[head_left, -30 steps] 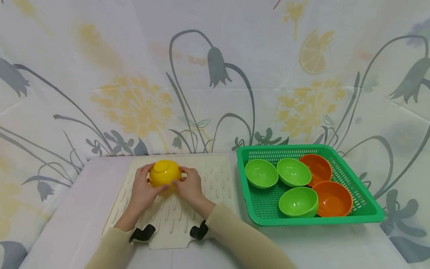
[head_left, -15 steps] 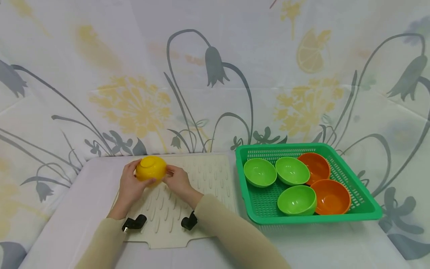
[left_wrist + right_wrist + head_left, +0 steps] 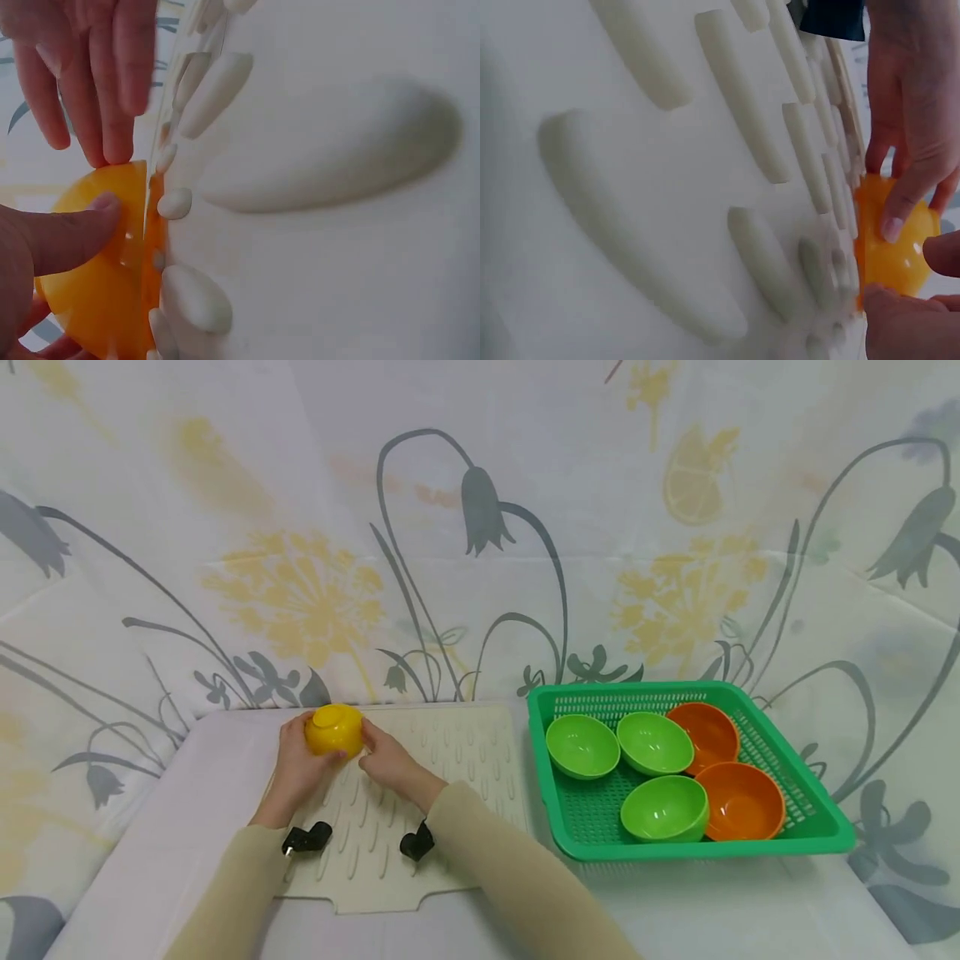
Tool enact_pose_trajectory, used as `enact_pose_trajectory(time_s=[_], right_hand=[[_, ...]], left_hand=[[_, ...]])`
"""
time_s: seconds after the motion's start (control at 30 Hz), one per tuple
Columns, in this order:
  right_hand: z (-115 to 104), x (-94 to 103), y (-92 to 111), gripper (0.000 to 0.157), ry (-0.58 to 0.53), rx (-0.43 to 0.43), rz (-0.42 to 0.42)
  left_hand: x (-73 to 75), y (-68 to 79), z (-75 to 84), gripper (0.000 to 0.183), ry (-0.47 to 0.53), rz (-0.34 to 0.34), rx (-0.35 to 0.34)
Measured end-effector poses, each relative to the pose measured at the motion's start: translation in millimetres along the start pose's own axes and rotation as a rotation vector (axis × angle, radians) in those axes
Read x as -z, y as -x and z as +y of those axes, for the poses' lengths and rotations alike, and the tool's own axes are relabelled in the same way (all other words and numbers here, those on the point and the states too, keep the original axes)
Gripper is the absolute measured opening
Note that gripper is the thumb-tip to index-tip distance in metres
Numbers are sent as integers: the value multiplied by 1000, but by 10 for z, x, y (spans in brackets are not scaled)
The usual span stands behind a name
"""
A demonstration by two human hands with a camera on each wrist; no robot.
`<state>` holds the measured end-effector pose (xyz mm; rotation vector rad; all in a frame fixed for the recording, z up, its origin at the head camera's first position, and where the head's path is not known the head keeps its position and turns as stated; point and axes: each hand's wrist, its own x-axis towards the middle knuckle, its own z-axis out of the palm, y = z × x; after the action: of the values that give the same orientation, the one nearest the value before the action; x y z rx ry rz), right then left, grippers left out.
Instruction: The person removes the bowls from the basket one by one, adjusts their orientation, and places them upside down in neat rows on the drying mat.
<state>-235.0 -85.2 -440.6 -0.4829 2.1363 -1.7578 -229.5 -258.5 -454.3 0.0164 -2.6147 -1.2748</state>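
Note:
A yellow bowl (image 3: 334,731) stands upside down at the far left of a cream ribbed drying mat (image 3: 450,793). My left hand (image 3: 302,767) holds it from the left, thumb across its near side and fingers behind. In the left wrist view the rim of the bowl (image 3: 86,292) lies right at the mat's raised ribs. My right hand (image 3: 393,767) is at the bowl's right side; its extended fingers (image 3: 112,97) touch the bowl near the rim. The right wrist view has both hands around the bowl (image 3: 907,259).
To the right, a green plastic basket (image 3: 551,814) contains light green bowls (image 3: 582,747) and orange bowls (image 3: 744,802). Black wrist mounts (image 3: 307,838) sit under both sleeves. A flower-printed cloth (image 3: 480,610) hangs behind the table.
Both hands have carried the yellow bowl left and slightly back over the mat. Its base has turned more upward, and the right hand's grip on it has loosened.

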Motion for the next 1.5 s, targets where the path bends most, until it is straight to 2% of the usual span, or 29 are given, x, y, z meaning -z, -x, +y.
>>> enact_pose_trajectory(time_s=[0.13,0.3,0.47,0.67,0.83,0.93,1.1,1.23,1.5], right_hand=[[54,-24,-20,76,-10,-4,-33],[85,-9,-27,75,16,-16,-32],[93,32,-3,71,-19,-17,-28],[46,82,43,52,-76,-37,59],[-133,90,72,36,-168,-4,156],[-279,124,98,29,-183,28,196],[-533,294,154,22,-132,64,225],[-683,475,198,23,-108,81,242],[-889,902,401,23,-126,122,215]], left_hand=[[4,10,21,79,0,-16,25],[10,9,29,81,-8,-42,25],[13,4,40,82,-26,-63,28],[27,9,46,86,-53,-113,81],[34,-2,-1,86,-80,-116,89],[27,-9,-33,87,-78,-122,89],[5,-16,-45,88,-81,-128,91],[13,-10,-41,88,-90,-126,86],[19,-9,-32,88,-75,-161,97]])
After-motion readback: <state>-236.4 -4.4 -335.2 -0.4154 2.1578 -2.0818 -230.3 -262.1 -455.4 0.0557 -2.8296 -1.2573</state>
